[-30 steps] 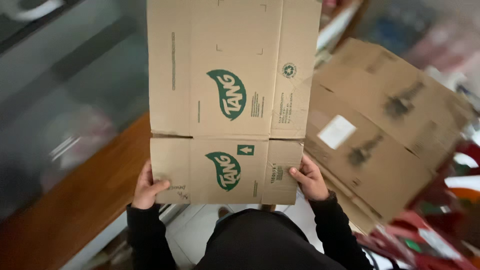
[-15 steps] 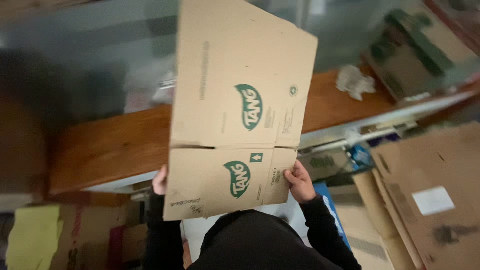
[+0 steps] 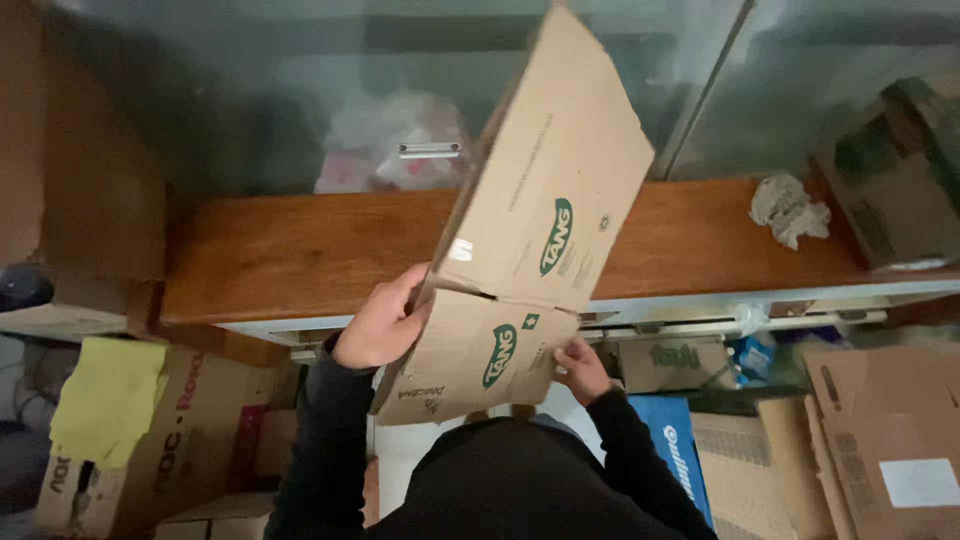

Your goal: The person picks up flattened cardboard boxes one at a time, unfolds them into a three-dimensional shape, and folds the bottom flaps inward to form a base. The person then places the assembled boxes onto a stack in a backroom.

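Far left there's a yellow cloth [image 3: 108, 400] draped over a brown cardboard carton [image 3: 170, 440] on the floor. Left hand [image 3: 382, 322] has its grip closed on the left edge of the flattened brown cardboard box with green logos [image 3: 520, 250], which is tilted up over the long wooden tabletop [image 3: 300, 250]. Right hand [image 3: 580, 368] pinches the lower right flap. Further right, a crumpled grey rag [image 3: 790, 208] sits on the tabletop, with stacked cardboard boxes [image 3: 880, 450] below.
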